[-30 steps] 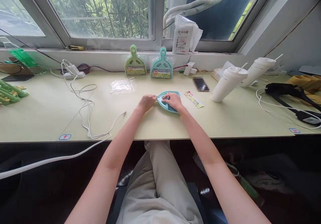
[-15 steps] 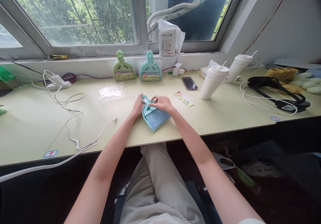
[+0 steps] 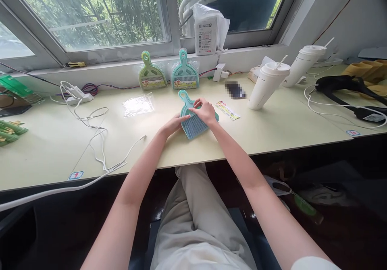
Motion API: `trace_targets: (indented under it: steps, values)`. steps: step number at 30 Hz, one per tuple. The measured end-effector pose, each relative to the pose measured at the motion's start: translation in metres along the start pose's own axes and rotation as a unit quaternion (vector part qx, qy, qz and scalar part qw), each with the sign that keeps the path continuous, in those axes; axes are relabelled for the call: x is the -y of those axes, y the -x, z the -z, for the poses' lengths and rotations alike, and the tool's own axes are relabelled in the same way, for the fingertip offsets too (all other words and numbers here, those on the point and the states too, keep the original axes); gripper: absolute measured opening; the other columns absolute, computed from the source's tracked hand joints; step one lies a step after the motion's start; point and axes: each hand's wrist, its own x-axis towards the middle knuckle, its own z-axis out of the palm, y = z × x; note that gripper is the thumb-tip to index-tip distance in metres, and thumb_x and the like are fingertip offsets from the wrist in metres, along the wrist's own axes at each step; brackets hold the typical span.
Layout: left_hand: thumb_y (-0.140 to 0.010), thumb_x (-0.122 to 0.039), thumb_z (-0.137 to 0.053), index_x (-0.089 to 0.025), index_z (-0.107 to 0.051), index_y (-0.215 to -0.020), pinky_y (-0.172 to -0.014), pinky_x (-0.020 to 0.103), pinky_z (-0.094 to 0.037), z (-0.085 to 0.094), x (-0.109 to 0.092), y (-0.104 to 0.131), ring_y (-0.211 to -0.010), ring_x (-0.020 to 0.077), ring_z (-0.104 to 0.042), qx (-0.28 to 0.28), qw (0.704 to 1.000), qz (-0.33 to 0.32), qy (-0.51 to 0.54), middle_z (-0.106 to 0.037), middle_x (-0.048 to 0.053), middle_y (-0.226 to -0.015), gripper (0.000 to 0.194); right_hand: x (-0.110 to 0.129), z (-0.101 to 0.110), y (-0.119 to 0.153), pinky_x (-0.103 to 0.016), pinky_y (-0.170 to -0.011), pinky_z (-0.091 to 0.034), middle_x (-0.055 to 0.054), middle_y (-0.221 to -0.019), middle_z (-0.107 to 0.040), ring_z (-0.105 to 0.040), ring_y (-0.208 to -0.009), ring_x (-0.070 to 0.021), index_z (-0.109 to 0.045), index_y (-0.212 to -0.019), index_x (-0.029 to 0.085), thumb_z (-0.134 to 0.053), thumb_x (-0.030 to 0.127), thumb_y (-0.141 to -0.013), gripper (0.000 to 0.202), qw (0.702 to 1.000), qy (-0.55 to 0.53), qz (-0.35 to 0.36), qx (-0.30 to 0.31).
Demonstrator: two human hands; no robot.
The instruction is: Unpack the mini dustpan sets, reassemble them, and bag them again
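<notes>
The teal brush and dustpan (image 3: pixel 194 127) lie nested between the two hands, low over the table (image 3: pixel 229 137), with the looped handle pointing away beyond the fingers and the blue-grey bristles toward the person. The left hand (image 3: pixel 174 125) holds the set's left edge, thumb laid across the front and the other fingers mostly hidden. The right hand (image 3: pixel 205 111) has its fingers curled over the upper part of the brush, thumb and forefinger near each other; whether they pinch it I cannot tell.

The table is a long pale yellow-green top along a window (image 3: pixel 121 16). Just right of the right fingers lies a printed card (image 3: pixel 227 110), with a blurred-out dark object (image 3: pixel 236 90) beyond it and two white lidded cups (image 3: pixel 266 86) farther right. Beyond the fingers, a green set (image 3: pixel 152 76) and a second teal set (image 3: pixel 185 74) lean upright against the wall below the sill, both in clear wrap. Left of the left fingers are a crumpled clear bag (image 3: pixel 138 105) and, farther off, a tangled white cable (image 3: pixel 102 141). A wrapped white pack (image 3: pixel 207 34) stands on the sill. Leafy growth shows through the glass; the space under the table is dark.
</notes>
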Motion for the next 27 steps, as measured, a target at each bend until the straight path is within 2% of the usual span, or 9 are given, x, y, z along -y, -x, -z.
trace_targets:
  steps: [3,6,8,10,12,14,17,22,27]
  values:
    - [-0.071,-0.03,-0.072,-0.016,-0.063,-0.111,-0.084,0.033,-0.05,0.011,0.003,-0.003,-0.095,0.0245,-0.065,-0.069,0.997,-0.033,-0.008,-0.069,0.007,-0.102,0.043,-0.013,0.008,-0.01,-0.039,-0.088,-0.047,-0.009,-0.107,-0.068,-0.061,-0.101,-0.0229,-0.06,-0.101,0.022,-0.047,0.041,-0.09,0.026,0.997,0.022,-0.018,-0.075]
    - [-0.07,-0.026,-0.072,-0.017,-0.062,-0.107,-0.08,0.034,-0.053,0.03,0.004,-0.008,-0.088,0.0224,-0.066,-0.173,0.983,-0.044,0.043,-0.067,0.007,-0.094,0.039,-0.036,0.014,-0.022,-0.055,-0.1,-0.037,-0.016,-0.136,-0.051,-0.042,-0.129,-0.0309,-0.054,-0.122,0.02,-0.039,0.041,-0.091,0.04,0.976,0.095,-0.103,-0.165]
    - [-0.071,-0.023,-0.071,-0.019,-0.06,-0.107,-0.077,0.033,-0.055,0.044,0.003,-0.01,-0.083,0.02,-0.066,-0.229,0.969,-0.054,0.081,-0.065,0.005,-0.09,0.038,-0.048,0.013,-0.026,-0.065,-0.102,-0.029,-0.018,-0.144,-0.043,-0.032,-0.137,-0.0358,-0.049,-0.132,0.02,-0.046,0.045,-0.088,0.051,0.971,0.133,-0.166,-0.109]
    - [-0.072,-0.021,-0.069,-0.021,-0.058,-0.109,-0.075,0.032,-0.056,0.055,0.002,-0.009,-0.08,0.0172,-0.065,-0.259,0.957,-0.076,0.107,-0.064,0.004,-0.089,0.038,-0.052,0.007,-0.024,-0.068,-0.105,-0.022,-0.018,-0.143,-0.046,-0.034,-0.136,-0.0365,-0.049,-0.134,0.019,-0.05,0.048,-0.086,0.056,0.977,0.147,-0.157,0.006]
    - [-0.073,-0.019,-0.068,-0.021,-0.056,-0.112,-0.075,0.03,-0.056,0.064,-0.001,-0.007,-0.079,0.0154,-0.065,-0.271,0.949,-0.098,0.124,-0.064,0.003,-0.09,0.041,-0.046,-0.003,-0.019,-0.064,-0.11,-0.016,-0.013,-0.133,-0.057,-0.044,-0.131,-0.0312,-0.052,-0.134,0.022,-0.05,0.046,-0.088,0.052,0.982,0.13,-0.071,0.117]
    - [-0.073,-0.019,-0.067,-0.022,-0.054,-0.117,-0.074,0.028,-0.056,0.071,-0.004,-0.003,-0.08,0.0148,-0.065,-0.285,0.942,-0.116,0.135,-0.064,0.004,-0.092,0.045,-0.036,-0.012,-0.011,-0.056,-0.115,-0.014,-0.006,-0.118,-0.068,-0.054,-0.122,-0.0242,-0.057,-0.129,0.027,-0.049,0.043,-0.09,0.042,0.98,0.098,0.024,0.174]
    - [-0.074,-0.018,-0.065,-0.025,-0.052,-0.123,-0.073,0.027,-0.055,0.078,-0.005,0.002,-0.083,0.0146,-0.065,-0.297,0.934,-0.138,0.141,-0.065,0.004,-0.096,0.051,-0.026,-0.021,-0.004,-0.051,-0.116,-0.015,-0.004,-0.116,-0.07,-0.056,-0.119,-0.0217,-0.063,-0.121,0.029,-0.054,0.044,-0.088,0.037,0.979,0.095,0.07,0.163]
    - [-0.072,-0.017,-0.065,-0.025,-0.055,-0.113,-0.067,0.024,-0.053,0.082,-0.003,-0.001,-0.076,0.0109,-0.062,-0.327,0.925,-0.116,0.155,-0.065,0.001,-0.095,0.044,-0.031,-0.027,-0.004,-0.066,-0.112,-0.006,-0.007,-0.15,-0.041,-0.031,-0.141,-0.0302,-0.055,-0.132,0.029,-0.057,0.052,-0.085,0.051,0.965,0.172,0.039,0.193]
    - [-0.068,-0.017,-0.067,-0.024,-0.058,-0.103,-0.067,0.027,-0.053,0.078,0.0,-0.01,-0.073,0.0119,-0.062,-0.322,0.932,-0.082,0.146,-0.065,-0.001,-0.091,0.036,-0.03,-0.034,-0.005,-0.065,-0.113,-0.005,-0.004,-0.136,-0.057,-0.042,-0.133,-0.0264,-0.064,-0.118,0.031,-0.054,0.046,-0.088,0.035,0.968,0.189,0.069,0.152]
